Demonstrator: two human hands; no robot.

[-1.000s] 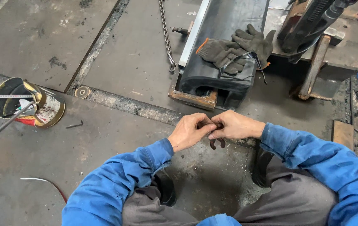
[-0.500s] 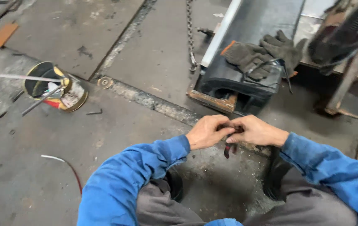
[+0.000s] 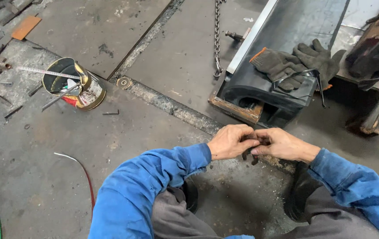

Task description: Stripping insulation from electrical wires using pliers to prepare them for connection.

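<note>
Dark metal piece sits pinched between our left hand and right hand, fingers closed around it; we judge fitting underway, needing steady grip.

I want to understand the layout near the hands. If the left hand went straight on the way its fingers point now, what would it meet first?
The left hand points right, toward the right hand. It would first meet the small dark piece pinched between both hands, then the right hand's fingers, which already seem to touch it; depth is unclear.
</note>
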